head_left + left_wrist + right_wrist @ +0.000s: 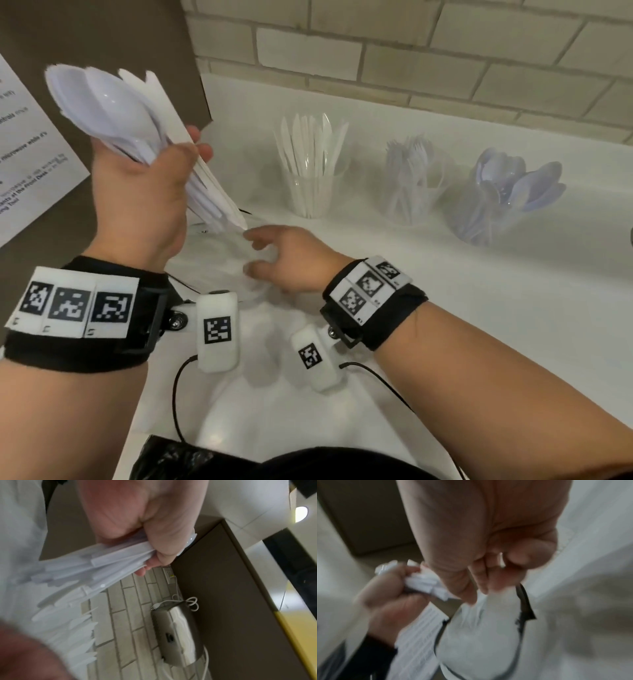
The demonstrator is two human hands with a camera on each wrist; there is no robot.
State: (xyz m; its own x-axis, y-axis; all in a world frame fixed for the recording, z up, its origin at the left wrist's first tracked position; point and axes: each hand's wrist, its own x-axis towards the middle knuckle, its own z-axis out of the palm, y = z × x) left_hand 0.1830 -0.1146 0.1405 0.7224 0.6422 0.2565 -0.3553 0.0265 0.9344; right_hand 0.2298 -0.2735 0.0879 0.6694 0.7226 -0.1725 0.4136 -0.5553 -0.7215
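My left hand (161, 178) is raised at the left and grips a thick bundle of white plastic cutlery (113, 109), spoon bowls up and handle ends pointing down to the right. The left wrist view shows that hand (154, 540) wrapped round the fanned handles of the bundle (102, 563). Lower, my right hand (274, 257) is on the counter with thumb and fingers curled round a clear plastic cup (236, 277). In the blurred right wrist view, the fingers (481, 577) pinch the cup's clear rim (479, 635), close beside the bundle's ends (426, 582).
Three clear cups stand in a row on the white counter (479, 308): knives (310, 171), forks (411, 178), spoons (503, 192). A brown panel with a paper notice (27, 154) rises at the left. A black bag (164, 459) lies at the near edge. A metal appliance (176, 635) sits by the brick wall.
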